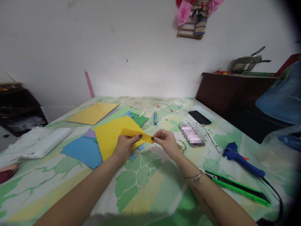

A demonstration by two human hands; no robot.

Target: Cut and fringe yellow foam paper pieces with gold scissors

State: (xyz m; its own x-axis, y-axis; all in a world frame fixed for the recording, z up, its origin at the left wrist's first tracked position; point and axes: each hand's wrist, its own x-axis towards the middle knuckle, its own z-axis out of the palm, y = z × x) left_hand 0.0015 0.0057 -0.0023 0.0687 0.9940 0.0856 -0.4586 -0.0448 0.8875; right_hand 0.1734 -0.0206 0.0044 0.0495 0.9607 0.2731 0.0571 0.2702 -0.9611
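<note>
Between my two hands a narrow strip of yellow paper (135, 133) is held up above the table. My left hand (124, 144) pinches its left part, thumb on top. The fingertips of my right hand (164, 141) grip its right end. Behind the strip lies a larger yellow sheet (109, 131). Small blue paper cutouts (132, 157) rest on the cloth just below the strip. Gold-handled scissors (181, 146) lie partly hidden behind my right hand.
Blue sheets (82, 150) and a yellow pad (94, 113) lie to the left. On the right are a phone (191, 135), a black tablet-like device (199, 117), several markers (213, 141), a blue glue gun (244, 161) and a green utility knife (240, 186) near my right forearm.
</note>
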